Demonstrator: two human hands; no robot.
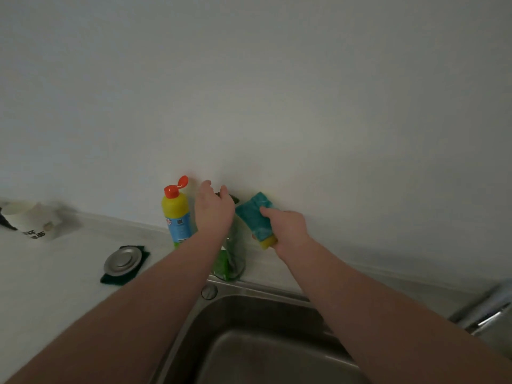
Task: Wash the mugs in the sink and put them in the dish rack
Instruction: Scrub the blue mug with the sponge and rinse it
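My left hand (214, 209) rests palm-down on the dark pump top of a clear soap bottle (231, 261) holding green liquid, behind the sink (191, 320). My right hand (288, 228) grips a teal and yellow sponge (256, 214) just right of that bottle, held up above the counter. The steel sink basin fills the lower middle, and its visible part shows no mug. A blurred white mug (33, 220) with black lettering sits at the far left on the counter.
A yellow bottle (177, 214) with a red flip cap open stands left of the soap bottle. A round metal sink stopper (122, 261) lies on a dark green scouring pad. The blurred tap (487, 309) is at the right edge. A white wall rises behind.
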